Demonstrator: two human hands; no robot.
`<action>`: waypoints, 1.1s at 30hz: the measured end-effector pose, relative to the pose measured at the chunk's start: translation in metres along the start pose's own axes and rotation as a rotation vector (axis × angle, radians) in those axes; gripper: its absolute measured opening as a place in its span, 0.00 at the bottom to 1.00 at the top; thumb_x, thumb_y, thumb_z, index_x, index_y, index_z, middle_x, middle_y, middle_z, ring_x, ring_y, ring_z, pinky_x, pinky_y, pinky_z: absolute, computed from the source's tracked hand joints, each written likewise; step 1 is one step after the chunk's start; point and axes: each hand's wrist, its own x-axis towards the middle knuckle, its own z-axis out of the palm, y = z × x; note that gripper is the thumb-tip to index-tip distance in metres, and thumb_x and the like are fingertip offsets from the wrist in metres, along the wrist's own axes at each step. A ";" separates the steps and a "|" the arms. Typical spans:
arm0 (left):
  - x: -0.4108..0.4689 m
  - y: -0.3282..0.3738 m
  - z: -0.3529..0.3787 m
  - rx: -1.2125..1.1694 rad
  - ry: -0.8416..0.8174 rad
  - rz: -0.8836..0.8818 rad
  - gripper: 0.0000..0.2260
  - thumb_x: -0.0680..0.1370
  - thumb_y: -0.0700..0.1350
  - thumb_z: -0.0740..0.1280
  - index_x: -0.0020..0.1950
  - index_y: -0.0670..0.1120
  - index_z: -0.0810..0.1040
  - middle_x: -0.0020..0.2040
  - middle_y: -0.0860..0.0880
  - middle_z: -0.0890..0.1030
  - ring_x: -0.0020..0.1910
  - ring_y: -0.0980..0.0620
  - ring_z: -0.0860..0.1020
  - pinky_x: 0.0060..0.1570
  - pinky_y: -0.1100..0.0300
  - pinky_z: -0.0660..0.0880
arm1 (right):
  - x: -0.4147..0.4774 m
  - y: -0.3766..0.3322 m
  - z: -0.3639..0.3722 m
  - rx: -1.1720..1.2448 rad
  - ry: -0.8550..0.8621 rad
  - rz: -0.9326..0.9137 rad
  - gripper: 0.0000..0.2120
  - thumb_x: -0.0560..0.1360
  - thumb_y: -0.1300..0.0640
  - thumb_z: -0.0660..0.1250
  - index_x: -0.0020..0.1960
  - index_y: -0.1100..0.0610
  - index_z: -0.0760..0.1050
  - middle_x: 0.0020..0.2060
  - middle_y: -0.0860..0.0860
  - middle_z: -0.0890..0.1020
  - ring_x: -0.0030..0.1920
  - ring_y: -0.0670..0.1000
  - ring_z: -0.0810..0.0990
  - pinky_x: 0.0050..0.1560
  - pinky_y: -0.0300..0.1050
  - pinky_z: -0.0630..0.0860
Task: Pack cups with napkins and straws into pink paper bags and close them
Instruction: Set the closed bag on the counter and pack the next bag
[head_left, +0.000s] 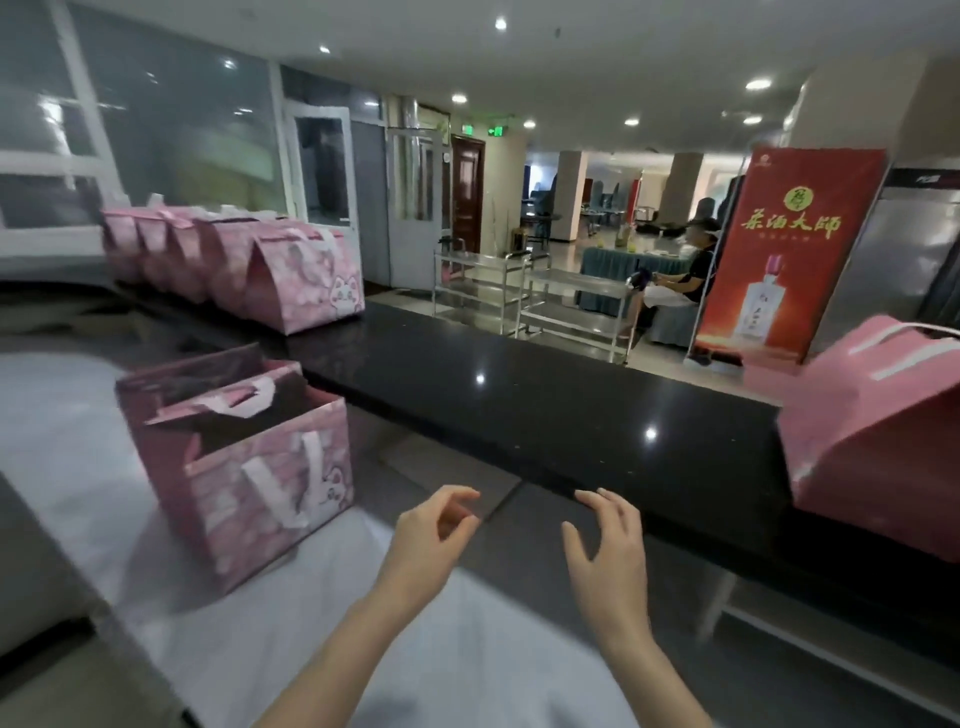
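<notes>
**packrat_09:** quick one, what are the fingers doing here? got hold of anything?

**mossy_k:** nope, both hold nothing. The left hand (426, 540) has its fingers (449, 496) loosely curled, thumb and index bent toward each other with a gap between them. The right hand (610, 556) is more spread, fingers bent a little, palm turned toward the left one. Both hover just in front of the near edge of the black tabletop (519, 405), apart from each other and not touching it as far as I can see.

**packrat_09:** ok and the bags?

**mossy_k:** the closest one is the open pink bag (260, 483), left of the left hand, standing upright on the pale lower surface (62, 415). Mouth open, white handle hanging down its front, cat print in the corner. It's dark inside, so I can't tell what's in it.

**packrat_09:** the closed ones?

**mossy_k:** one closed pink bag (883, 457) sits at the right edge on the black tabletop, top folded shut, white handle on top. Then there's a row of closed pink bags (234, 260) lined up side by side at the far left end. Beyond the tabletop are steel carts (519, 296), a red banner (789, 249) and a seated person (685, 275).
</notes>
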 end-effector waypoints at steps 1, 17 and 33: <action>-0.002 -0.013 -0.027 0.019 0.019 -0.006 0.11 0.76 0.45 0.70 0.53 0.61 0.79 0.41 0.56 0.82 0.42 0.59 0.80 0.44 0.68 0.76 | -0.005 -0.016 0.023 0.011 -0.031 -0.013 0.15 0.76 0.57 0.68 0.61 0.48 0.74 0.64 0.43 0.68 0.65 0.44 0.69 0.62 0.39 0.65; 0.012 -0.119 -0.295 0.252 0.351 -0.061 0.08 0.75 0.44 0.72 0.54 0.50 0.80 0.53 0.55 0.79 0.53 0.57 0.77 0.56 0.60 0.74 | -0.005 -0.191 0.279 0.130 -0.402 -0.121 0.16 0.77 0.53 0.67 0.64 0.49 0.73 0.62 0.45 0.70 0.60 0.45 0.72 0.58 0.40 0.71; 0.120 -0.192 -0.324 0.404 0.250 -0.071 0.07 0.74 0.45 0.72 0.51 0.54 0.84 0.64 0.57 0.73 0.66 0.53 0.68 0.68 0.55 0.65 | 0.067 -0.187 0.358 -0.244 -0.425 -0.374 0.07 0.76 0.48 0.67 0.53 0.44 0.80 0.60 0.41 0.76 0.69 0.48 0.65 0.73 0.47 0.56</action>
